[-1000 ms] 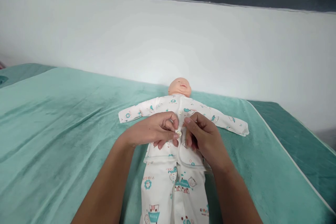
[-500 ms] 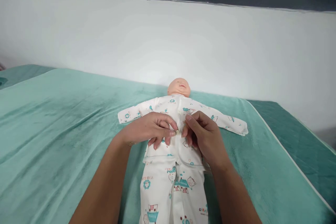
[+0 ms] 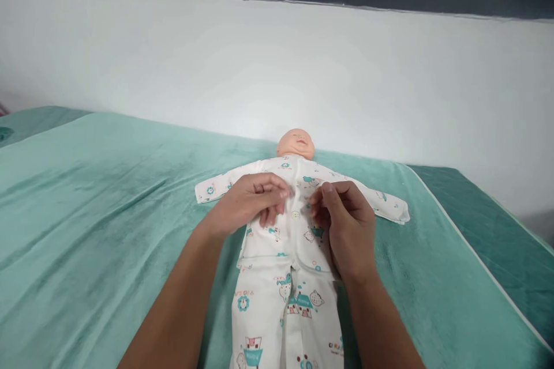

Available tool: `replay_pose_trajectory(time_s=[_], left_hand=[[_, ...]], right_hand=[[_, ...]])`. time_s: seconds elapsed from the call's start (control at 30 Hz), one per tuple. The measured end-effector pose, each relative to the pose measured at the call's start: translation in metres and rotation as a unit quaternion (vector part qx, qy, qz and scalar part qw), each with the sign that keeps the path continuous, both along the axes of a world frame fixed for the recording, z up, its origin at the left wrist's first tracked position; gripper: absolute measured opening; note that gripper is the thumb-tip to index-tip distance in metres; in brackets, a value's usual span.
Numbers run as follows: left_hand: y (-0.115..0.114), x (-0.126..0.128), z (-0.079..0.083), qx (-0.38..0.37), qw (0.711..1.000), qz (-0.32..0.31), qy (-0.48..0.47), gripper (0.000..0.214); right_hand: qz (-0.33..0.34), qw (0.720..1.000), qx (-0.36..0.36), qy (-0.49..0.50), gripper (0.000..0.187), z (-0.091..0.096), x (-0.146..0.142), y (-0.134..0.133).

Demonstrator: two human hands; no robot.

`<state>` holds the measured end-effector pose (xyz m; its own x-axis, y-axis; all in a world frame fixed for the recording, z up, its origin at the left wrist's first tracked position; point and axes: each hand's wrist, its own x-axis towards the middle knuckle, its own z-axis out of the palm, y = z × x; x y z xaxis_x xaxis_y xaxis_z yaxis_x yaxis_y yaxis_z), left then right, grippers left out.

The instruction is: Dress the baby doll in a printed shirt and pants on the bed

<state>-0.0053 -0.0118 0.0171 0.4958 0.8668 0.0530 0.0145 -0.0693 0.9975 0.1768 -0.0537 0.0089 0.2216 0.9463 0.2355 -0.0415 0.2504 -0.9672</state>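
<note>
A doll [image 3: 296,144] lies on its back in a white, printed long-sleeved shirt [image 3: 281,242] and matching trousers [image 3: 259,323]. A small pale button [image 3: 295,215] sits on the shirt's front seam, between my hands and touched by neither. My left hand [image 3: 257,199] hovers over the left side of the shirt's chest, fingers loosely bent, with nothing visible in it. On the other side, my right hand [image 3: 346,216] is loosely curled over the shirt, its thumb raised; no held thing shows. The fingers partly hide the upper shirt front.
Under the doll spreads a light green plush sheet [image 3: 108,202] with wrinkles on the left. A darker green quilted cover [image 3: 485,230] shows at the right. The white wall [image 3: 277,69] rises just behind the doll's head, with a dark band above it.
My left fingers have let go of the button and moved up the shirt. My right hand has shifted slightly up and to the right. The button now shows fully on the front seam.
</note>
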Motion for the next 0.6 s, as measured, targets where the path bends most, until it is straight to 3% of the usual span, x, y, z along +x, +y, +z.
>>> replay_pose_trajectory(time_s=[0.1,0.2,0.33,0.47,0.6], left_hand=[[0.001,0.009,-0.004,0.073,0.987,0.136,-0.053,0.016],[0.000,0.015,-0.005,0.113,0.974,0.194,-0.024,0.020],[0.000,0.020,-0.009,0.188,0.969,0.162,0.022,0.031],[0.009,0.026,-0.019,0.290,0.946,0.125,0.070,0.038],[0.022,0.031,-0.024,0.323,0.926,0.118,0.157,0.043]], right_hand=[[-0.053,0.994,0.038,-0.093,0.019,-0.004,0.000,0.001],[-0.056,0.976,0.064,-0.202,0.019,-0.007,0.001,0.002],[-0.054,0.952,0.090,-0.288,0.018,-0.010,0.001,0.004],[-0.058,0.949,0.102,-0.292,0.017,-0.011,0.001,0.005],[-0.061,0.952,0.097,-0.284,0.016,-0.012,0.001,0.007]])
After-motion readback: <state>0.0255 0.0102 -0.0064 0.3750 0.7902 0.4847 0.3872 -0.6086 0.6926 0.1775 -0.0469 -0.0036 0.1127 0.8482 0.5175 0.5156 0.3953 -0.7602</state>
